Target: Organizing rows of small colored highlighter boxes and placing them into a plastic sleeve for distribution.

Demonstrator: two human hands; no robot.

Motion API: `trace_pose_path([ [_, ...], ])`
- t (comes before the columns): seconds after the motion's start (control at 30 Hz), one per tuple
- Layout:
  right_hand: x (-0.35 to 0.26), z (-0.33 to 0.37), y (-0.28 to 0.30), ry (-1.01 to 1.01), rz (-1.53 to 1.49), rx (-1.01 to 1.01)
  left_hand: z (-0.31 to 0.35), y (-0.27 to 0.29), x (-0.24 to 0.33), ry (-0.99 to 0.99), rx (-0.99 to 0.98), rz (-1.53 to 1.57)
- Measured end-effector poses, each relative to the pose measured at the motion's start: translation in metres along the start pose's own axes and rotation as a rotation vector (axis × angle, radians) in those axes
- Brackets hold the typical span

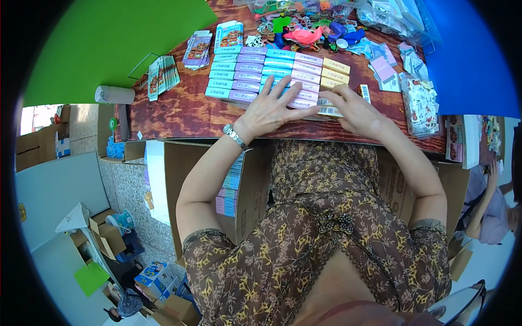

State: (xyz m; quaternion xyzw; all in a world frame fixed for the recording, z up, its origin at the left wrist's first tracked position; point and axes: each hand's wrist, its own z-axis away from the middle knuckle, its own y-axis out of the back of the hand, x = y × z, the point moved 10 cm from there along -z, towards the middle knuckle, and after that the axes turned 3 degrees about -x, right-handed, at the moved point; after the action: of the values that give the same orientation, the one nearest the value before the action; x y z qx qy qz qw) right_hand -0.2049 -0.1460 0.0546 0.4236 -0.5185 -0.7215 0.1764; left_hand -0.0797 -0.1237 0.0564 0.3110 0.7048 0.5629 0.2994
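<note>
Small flat boxes stand packed in side-by-side stacks on the table: green, purple, blue, pink and pale yellow. My left hand, with a watch at its wrist, lies over the near ends of the blue and pink stacks. Its fingers are spread and its thumb points right. At the near end of the yellow stack, my right hand has its fingers bent round a small yellow box. Another small box stands just beyond that hand.
Flat printed cartons and more cartons lie at the left. Colourful balloons are heaped at the back. Bags of small printed pieces sit at the right edge. A white cylinder is at the left edge; a person is beyond, right.
</note>
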Motion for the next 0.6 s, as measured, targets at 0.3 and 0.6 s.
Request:
trace_pose_path([
  [0.3,0.012,0.047,-0.007,-0.017,-0.092,0.61,-0.004,-0.001,0.007,-0.004,-0.009,0.04],
  [0.6,0.022,0.029,-0.001,0.007,-0.131,0.416,-0.014,-0.001,0.021,-0.046,-0.012,0.022],
])
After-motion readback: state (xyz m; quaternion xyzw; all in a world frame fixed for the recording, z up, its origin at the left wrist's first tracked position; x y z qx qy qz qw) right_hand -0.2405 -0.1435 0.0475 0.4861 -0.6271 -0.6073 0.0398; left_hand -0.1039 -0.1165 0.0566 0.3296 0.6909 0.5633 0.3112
